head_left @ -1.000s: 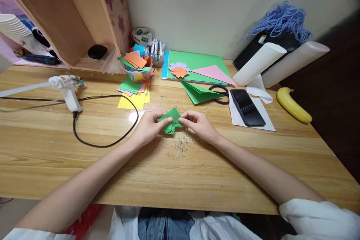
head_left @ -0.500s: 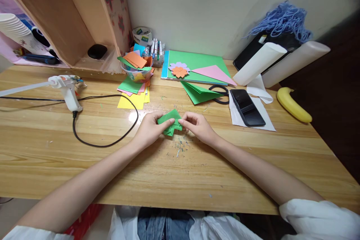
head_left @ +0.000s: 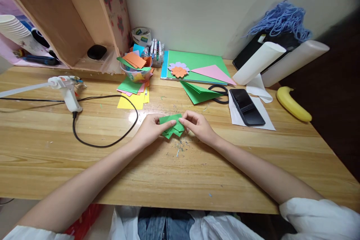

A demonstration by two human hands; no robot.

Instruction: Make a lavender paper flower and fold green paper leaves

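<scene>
Between my two hands, just above the wooden table, is a small piece of folded green paper (head_left: 172, 131) with pointed lower edges. My left hand (head_left: 150, 127) is closed on its left side, thumb pressed across the front. At the paper's right edge, my right hand (head_left: 198, 125) pinches it between thumb and fingers; some fingertips are hidden behind. Beyond the hands lie a larger folded green paper (head_left: 197, 93) and black-handled scissors (head_left: 222, 93), whose blades are covered by that paper. Two paper flowers, one orange (head_left: 180, 71) and one purple (head_left: 176, 66), rest on a green sheet (head_left: 202, 58).
A white glue gun (head_left: 67, 92) with a looping black cable (head_left: 105, 146) occupies the left. Coloured squares fill a plastic tub (head_left: 137, 75) near yellow paper (head_left: 129, 102). To the right are a phone (head_left: 247, 107), a banana (head_left: 294, 104) and white rolls (head_left: 260, 63). Paper scraps litter the middle.
The folded green paper has turned slightly in my hands, its top edge now more level and its pointed lower edges more visible. Both hands keep their hold in nearly the same place.
</scene>
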